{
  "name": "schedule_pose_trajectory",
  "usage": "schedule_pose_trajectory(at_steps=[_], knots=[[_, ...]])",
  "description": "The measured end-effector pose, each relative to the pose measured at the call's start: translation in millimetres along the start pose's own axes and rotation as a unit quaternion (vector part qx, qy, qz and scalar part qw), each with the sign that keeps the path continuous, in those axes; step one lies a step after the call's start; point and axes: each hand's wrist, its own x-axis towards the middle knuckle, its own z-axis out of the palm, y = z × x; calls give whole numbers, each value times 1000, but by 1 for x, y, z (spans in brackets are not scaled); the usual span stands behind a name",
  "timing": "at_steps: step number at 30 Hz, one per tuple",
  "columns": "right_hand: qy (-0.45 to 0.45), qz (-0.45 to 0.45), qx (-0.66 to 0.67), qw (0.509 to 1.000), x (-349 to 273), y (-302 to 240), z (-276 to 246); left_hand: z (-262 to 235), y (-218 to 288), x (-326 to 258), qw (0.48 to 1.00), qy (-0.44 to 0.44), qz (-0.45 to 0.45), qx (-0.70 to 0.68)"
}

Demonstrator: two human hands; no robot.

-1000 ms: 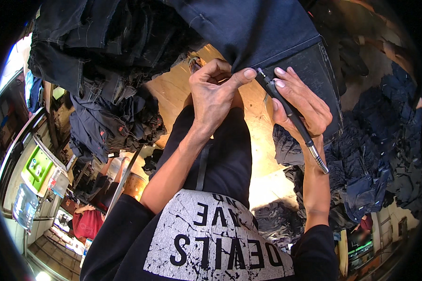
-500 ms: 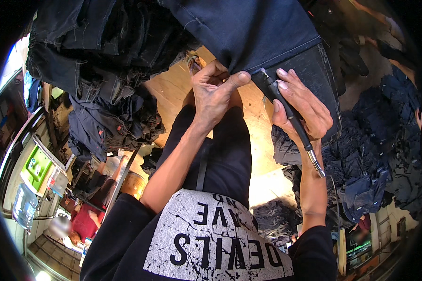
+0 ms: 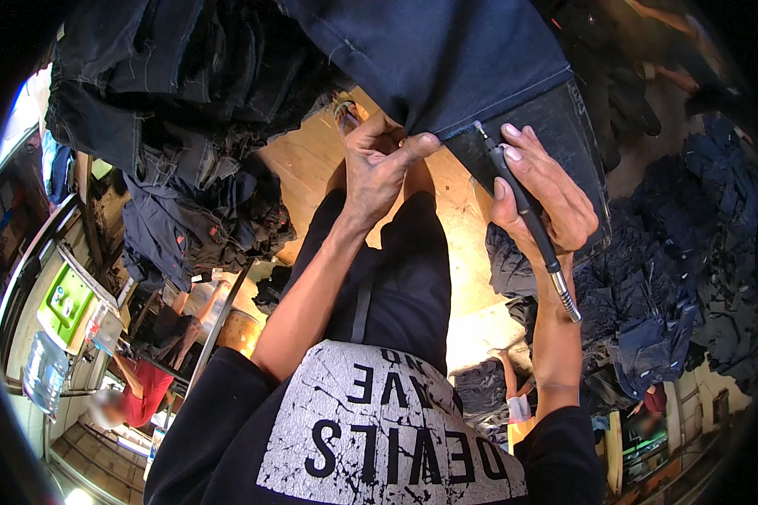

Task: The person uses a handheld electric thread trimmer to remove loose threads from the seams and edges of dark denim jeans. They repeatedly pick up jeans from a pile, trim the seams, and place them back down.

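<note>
A dark blue garment (image 3: 455, 59) with a stitched hem is draped over a flat black board (image 3: 556, 126). My left hand (image 3: 381, 160) pinches the garment's near edge between thumb and curled fingers. In my right hand (image 3: 552, 189) is a slim black rotary tool (image 3: 520, 198), held like a pen. Its small metal bit sits right beside the hem; whether it touches the cloth I cannot tell. A springy metal sleeve forms the tool's rear end, pointing back toward my wrist.
Dark garments hang in a heap (image 3: 185, 76) at the far left, with another pile (image 3: 202, 219) below. More dark clothes (image 3: 648, 261) are stacked at the right. A green tray (image 3: 66, 299) and a clear water bottle (image 3: 44, 370) stand at left. A person in red (image 3: 147, 391) is behind.
The garment edge and my left hand have shifted slightly left. The tool stays near the hem. At lower left the person in red has moved, and another person's arm now shows at lower right.
</note>
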Motion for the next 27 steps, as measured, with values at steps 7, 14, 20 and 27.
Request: schedule_pose_trajectory(at_steps=[7,14,20,27], knots=[[9,8,-5,1000,1,-1,0,-4,-10,-1,1000,-8,15,-5],[12,12,16,1000,0,-2,1,-6,-17,0,1000,4,8,-1],[-16,-8,23,1000,-2,-1,1,-3,-23,2,1000,23,6,2],[-20,1,15,1000,-3,-3,0,-3,-29,5,999,38,7,31]])
